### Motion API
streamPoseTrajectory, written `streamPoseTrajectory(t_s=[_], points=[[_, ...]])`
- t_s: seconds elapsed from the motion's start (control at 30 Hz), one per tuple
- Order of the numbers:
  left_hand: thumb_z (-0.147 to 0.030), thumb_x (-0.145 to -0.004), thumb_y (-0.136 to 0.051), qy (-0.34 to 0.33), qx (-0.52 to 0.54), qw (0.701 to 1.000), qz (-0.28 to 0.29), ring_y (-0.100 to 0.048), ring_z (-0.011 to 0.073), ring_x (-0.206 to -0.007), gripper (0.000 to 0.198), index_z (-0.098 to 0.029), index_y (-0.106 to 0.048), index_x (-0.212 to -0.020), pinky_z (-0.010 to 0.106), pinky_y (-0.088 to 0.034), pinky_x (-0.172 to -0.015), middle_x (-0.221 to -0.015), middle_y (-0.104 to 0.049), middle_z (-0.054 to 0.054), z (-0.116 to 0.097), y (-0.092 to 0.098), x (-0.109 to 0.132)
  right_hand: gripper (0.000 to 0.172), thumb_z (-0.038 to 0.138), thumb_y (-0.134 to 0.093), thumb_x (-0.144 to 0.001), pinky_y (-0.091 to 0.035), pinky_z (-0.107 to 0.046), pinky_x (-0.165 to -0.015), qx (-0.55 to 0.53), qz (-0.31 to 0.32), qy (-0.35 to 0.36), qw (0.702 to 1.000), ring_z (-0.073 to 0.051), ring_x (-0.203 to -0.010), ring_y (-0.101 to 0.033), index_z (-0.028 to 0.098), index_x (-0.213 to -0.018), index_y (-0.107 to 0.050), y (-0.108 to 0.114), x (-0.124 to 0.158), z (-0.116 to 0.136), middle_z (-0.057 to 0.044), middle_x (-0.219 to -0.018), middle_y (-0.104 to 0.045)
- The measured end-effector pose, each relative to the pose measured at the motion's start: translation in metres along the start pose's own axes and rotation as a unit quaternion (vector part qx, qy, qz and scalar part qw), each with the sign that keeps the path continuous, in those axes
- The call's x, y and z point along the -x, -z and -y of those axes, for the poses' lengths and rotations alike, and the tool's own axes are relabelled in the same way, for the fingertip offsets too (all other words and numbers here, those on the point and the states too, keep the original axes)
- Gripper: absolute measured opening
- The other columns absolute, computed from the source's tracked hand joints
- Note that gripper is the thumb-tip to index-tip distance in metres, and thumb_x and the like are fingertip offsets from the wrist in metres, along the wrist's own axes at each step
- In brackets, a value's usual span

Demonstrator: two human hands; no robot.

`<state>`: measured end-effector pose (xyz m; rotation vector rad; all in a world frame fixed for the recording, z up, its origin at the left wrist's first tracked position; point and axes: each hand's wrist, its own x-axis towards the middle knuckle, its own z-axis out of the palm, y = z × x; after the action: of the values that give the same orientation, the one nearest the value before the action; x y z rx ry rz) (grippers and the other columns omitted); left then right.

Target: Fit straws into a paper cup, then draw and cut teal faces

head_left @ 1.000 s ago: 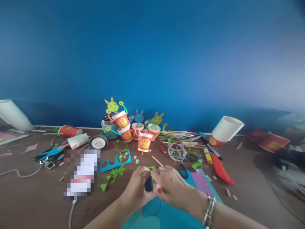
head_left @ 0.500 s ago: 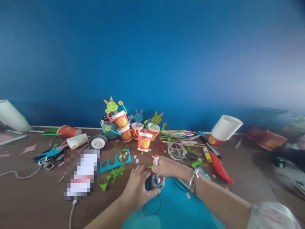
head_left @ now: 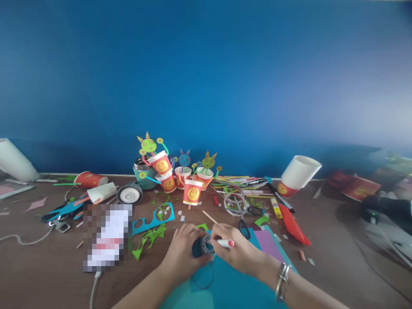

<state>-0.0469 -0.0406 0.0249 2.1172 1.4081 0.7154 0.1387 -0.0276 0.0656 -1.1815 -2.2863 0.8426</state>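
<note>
My left hand (head_left: 185,249) is closed around the side of a round grey ring-shaped object (head_left: 205,244) and presses it on blue paper (head_left: 238,283). I cannot tell exactly what the ring is. In my right hand (head_left: 236,249) is a white marker (head_left: 225,243) with a red end, tilted to the right; its tip is at the ring's inner opening. Below the ring, a drawn circle outline (head_left: 210,279) shows on the paper. Black-handled scissors (head_left: 244,228) and a purple sheet (head_left: 269,243) lie just beyond my right hand.
Red paper cups (head_left: 192,192) with paper animal figures stand behind the hands, beside a teal jar (head_left: 143,180). Green scraps (head_left: 151,239), coloured sticks (head_left: 234,177) and a glue stick (head_left: 276,209) lie around. A pixelated phone (head_left: 109,240) with a cable is at left.
My right hand has moved right and lower, and the marker has swung from upright to leaning right. The scissors and purple sheet are now more exposed. My left hand keeps its hold.
</note>
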Motion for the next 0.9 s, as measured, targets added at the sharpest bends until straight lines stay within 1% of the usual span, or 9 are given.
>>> streamPoseTrajectory(t_s=[0.1, 0.2, 0.3, 0.37, 0.47, 0.53, 0.63, 0.73, 0.9], points=[[-0.029, -0.065, -0.072, -0.011, -0.001, 1.000, -0.003, -0.055, 0.0251, -0.094, 0.037, -0.025, -0.062, -0.101, 0.037, -0.040, -0.079, -0.095, -0.062, 0.004, 0.001, 0.000, 0.001, 0.011, 0.017, -0.045, -0.081, -0.035, -0.024, -0.061, 0.019, -0.022, -0.001, 1.000, -0.013, -0.065, -0.048, 0.019, -0.071, -0.050, 0.000, 0.002, 0.005, 0.001, -0.071, -0.055], [-0.027, -0.062, -0.074, -0.006, -0.002, 1.000, -0.013, -0.055, 0.0262, -0.096, 0.040, -0.024, -0.063, -0.101, 0.039, -0.041, -0.082, -0.097, -0.062, 0.005, 0.001, -0.001, 0.002, 0.015, 0.021, -0.045, -0.080, -0.033, -0.023, -0.054, -0.080, -0.085, -0.076, 0.990, -0.012, -0.057, -0.046, 0.019, -0.066, -0.049, 0.002, -0.001, 0.002, 0.002, -0.061, -0.053], [-0.024, -0.060, -0.075, -0.013, 0.008, 1.000, -0.024, -0.055, 0.0269, -0.099, 0.042, -0.022, -0.063, -0.101, 0.041, -0.042, -0.086, -0.100, -0.063, 0.006, 0.000, -0.003, 0.001, 0.021, 0.027, -0.044, -0.080, -0.033, -0.023, -0.051, -0.237, -0.167, -0.171, 0.942, -0.012, -0.051, -0.044, 0.020, -0.060, -0.045, 0.009, -0.003, -0.006, 0.003, -0.052, -0.050], [-0.024, -0.061, -0.075, -0.019, 0.026, 0.999, -0.030, -0.055, 0.0268, -0.100, 0.041, -0.020, -0.064, -0.100, 0.040, -0.041, -0.089, -0.100, -0.064, 0.007, 0.001, -0.004, 0.000, 0.024, 0.032, -0.046, -0.080, -0.035, -0.024, -0.053, -0.309, -0.223, -0.198, 0.903, -0.013, -0.053, -0.045, 0.021, -0.058, -0.045, 0.013, 0.000, -0.010, 0.003, -0.054, -0.050], [-0.029, -0.067, -0.071, 0.020, 0.085, 0.996, -0.036, -0.058, 0.0245, -0.096, 0.035, -0.018, -0.065, -0.100, 0.036, -0.044, -0.087, -0.100, -0.066, 0.008, 0.005, 0.001, -0.003, 0.027, 0.035, -0.047, -0.081, -0.035, -0.025, -0.052, -0.360, -0.288, -0.199, 0.865, -0.014, -0.053, -0.044, 0.021, -0.057, -0.045, 0.014, 0.008, -0.014, 0.002, -0.055, -0.049], [-0.036, -0.074, -0.065, 0.070, 0.128, 0.988, -0.045, -0.061, 0.0222, -0.089, 0.034, -0.018, -0.065, -0.103, 0.033, -0.047, -0.080, -0.099, -0.067, 0.007, 0.007, 0.007, -0.006, 0.027, 0.034, -0.048, -0.081, -0.034, -0.025, -0.051, -0.374, -0.325, -0.182, 0.849, -0.014, -0.053, -0.042, 0.021, -0.057, -0.046, 0.011, 0.013, -0.017, 0.002, -0.055, -0.048], [-0.044, -0.079, -0.057, 0.108, 0.134, 0.984, -0.050, -0.063, 0.0218, -0.085, 0.042, -0.017, -0.062, -0.111, 0.032, -0.049, -0.075, -0.100, -0.067, 0.008, 0.007, 0.015, -0.013, 0.027, 0.034, -0.049, -0.082, -0.033, -0.025, -0.050, -0.364, -0.381, -0.162, 0.834, -0.013, -0.052, -0.042, 0.022, -0.059, -0.045, 0.006, 0.019, -0.020, 0.003, -0.055, -0.049], [-0.042, -0.077, -0.059, 0.104, 0.093, 0.989, -0.048, -0.062, 0.0234, -0.091, 0.051, -0.014, -0.055, -0.120, 0.033, -0.048, -0.079, -0.107, -0.066, 0.011, -0.002, 0.017, -0.024, 0.028, 0.038, -0.051, -0.082, -0.035, -0.024, -0.051, -0.346, -0.403, -0.153, 0.833, -0.013, -0.053, -0.044, 0.021, -0.060, -0.045, 0.002, 0.022, -0.024, 0.003, -0.055, -0.050], [-0.017, -0.074, -0.055, 0.060, -0.113, 0.992, 0.007, -0.056, 0.0282, -0.109, 0.036, -0.018, -0.060, -0.110, 0.038, -0.043, -0.089, -0.122, -0.058, 0.013, -0.026, 0.009, -0.051, 0.030, 0.044, -0.055, -0.079, -0.035, -0.024, -0.050, -0.335, -0.402, -0.138, 0.841, -0.014, -0.052, -0.046, 0.021, -0.062, -0.047, -0.001, 0.023, -0.032, 0.003, -0.053, -0.050]])
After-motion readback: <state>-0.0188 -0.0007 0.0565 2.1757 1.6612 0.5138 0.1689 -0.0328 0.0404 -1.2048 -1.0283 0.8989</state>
